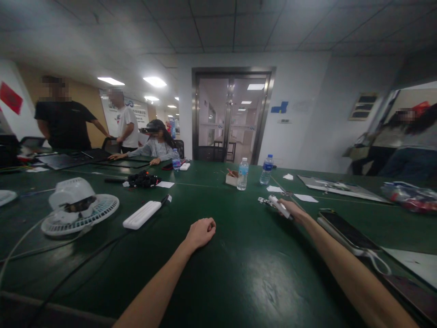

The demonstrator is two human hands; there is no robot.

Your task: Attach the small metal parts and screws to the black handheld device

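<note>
Fingers of right hand grip white stick; left hand fisted

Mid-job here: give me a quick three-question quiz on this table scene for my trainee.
1. True or false: the left hand lies flat and open on the green table.
2. What does the right hand grip? A) a water bottle B) a small white object C) a phone
3. Fill in: the white fan lies to the ___ of the left hand.
Key: 1 false, it is curled into a fist; 2 B; 3 left.
</note>
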